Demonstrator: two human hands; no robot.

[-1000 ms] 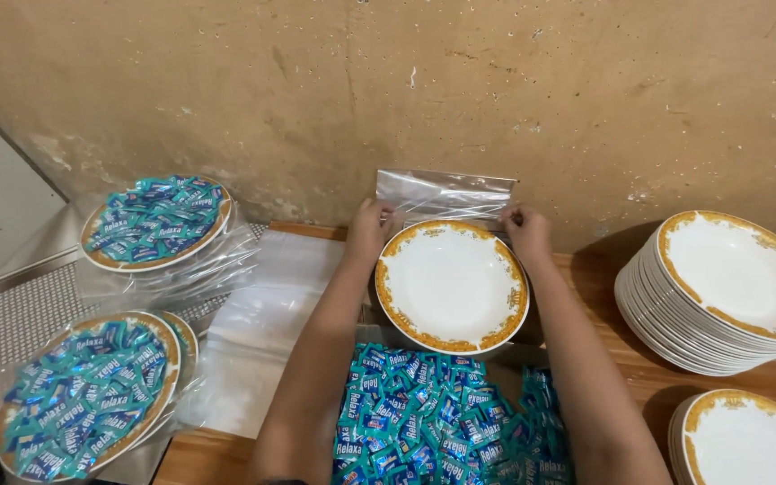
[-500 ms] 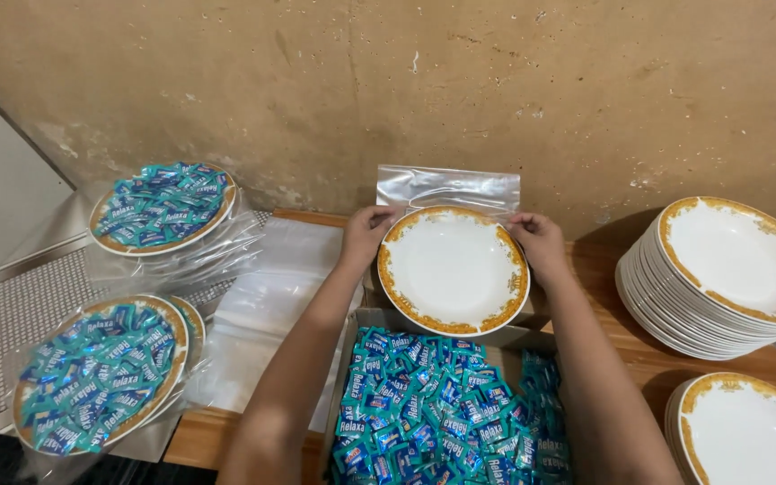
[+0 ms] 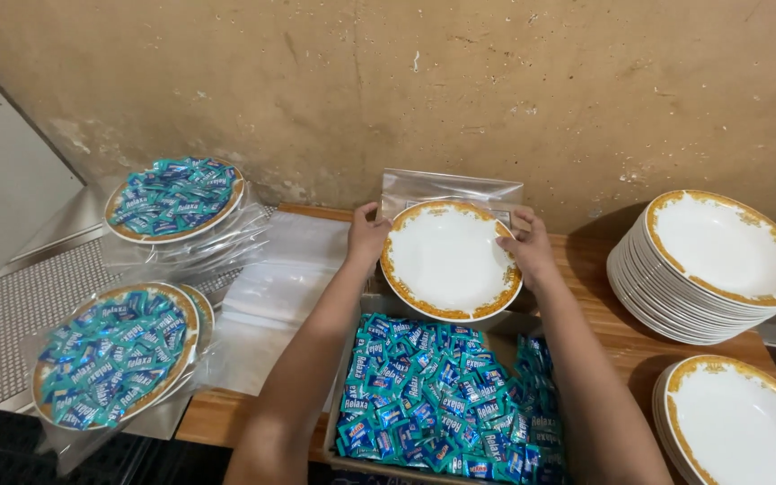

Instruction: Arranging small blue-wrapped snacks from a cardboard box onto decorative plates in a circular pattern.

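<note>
A rough tan wall (image 3: 514, 81) with stains and cracks stands behind a brown wooden worktop (image 3: 604, 305). A grey metal surface (image 3: 20, 305) sits at the left.

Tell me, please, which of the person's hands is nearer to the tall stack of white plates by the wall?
The right hand. It grips the right rim of the empty plate, on the side facing the plate stack. The left hand holds the opposite rim, farther away.
</note>
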